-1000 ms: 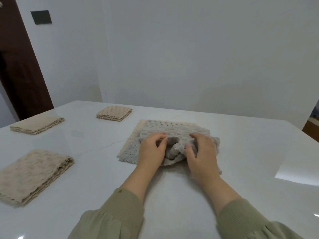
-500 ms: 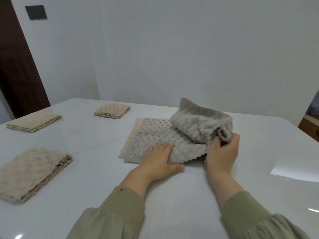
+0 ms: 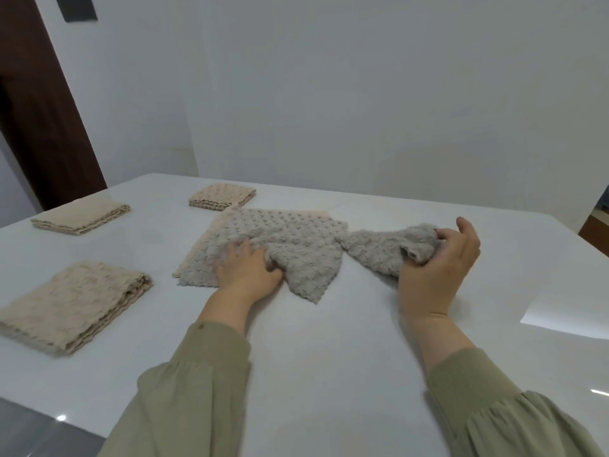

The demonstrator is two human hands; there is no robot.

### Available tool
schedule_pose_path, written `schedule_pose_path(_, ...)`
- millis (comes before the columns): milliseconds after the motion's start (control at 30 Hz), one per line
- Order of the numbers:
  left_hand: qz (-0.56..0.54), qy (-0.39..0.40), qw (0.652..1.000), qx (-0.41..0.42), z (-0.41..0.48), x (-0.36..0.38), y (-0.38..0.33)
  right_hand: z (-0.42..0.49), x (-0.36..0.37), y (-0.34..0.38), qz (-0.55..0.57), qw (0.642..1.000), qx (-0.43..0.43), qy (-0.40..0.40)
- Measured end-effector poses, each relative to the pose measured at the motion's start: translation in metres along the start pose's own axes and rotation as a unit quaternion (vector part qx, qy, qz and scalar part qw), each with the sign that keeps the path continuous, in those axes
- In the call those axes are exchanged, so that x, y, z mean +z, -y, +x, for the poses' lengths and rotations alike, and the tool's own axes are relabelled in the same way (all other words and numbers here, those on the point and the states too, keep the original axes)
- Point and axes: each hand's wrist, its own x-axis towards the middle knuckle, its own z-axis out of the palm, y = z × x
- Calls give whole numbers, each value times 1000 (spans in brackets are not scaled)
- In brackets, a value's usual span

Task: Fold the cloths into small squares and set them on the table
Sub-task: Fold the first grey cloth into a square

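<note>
Progress check: three beige ones are already sitting folded on the counter (image 3: 329,357): near-left folded cloth (image 3: 72,305), far-left folded cloth (image 3: 80,217), and back folded cloth (image 3: 222,196) just beside the working pile.

Gray cloth (image 3: 290,239) is lying mid-counter, not folded yet. Its left part is spreading flat; its right part is bunching up and stretching out to the right. Right hand (image 3: 435,272) is gripping that bunched end, fingers curling round it, index finger sticking up free. Left hand (image 3: 245,273) is lying on the flat part, fingers stretched out and pressing down, thumb sitting against a ridge of fabric. I'm reading this as opening it out ahead of the first fold, so this one is barely starting.

Beige cloth (image 3: 211,235) is peeking out under the gray one along its left and back edges, touching it. It's looking unfolded too, so at least two are remaining by my count.

Hard to make out:
- Left fingers are blurring, so I can't say if the tips are hooking any fabric.
- Can't tell if the flat part and the bunch, joined by a narrow neck, are one piece or two.
- Most of the beige one is hiding underneath.
- Near-left folded cloth is running out of view at the left
</note>
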Motion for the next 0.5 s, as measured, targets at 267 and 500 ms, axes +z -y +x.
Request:
schedule_pose_path(267, 17, 31, 976, 216, -18, 19, -58, -18, 17, -2, -334, 814, -29, 474)
schedule_pose_path(500, 36, 39, 991, 119, -2, 18, -38, -17, 10, -2, -308, 812, -72, 491)
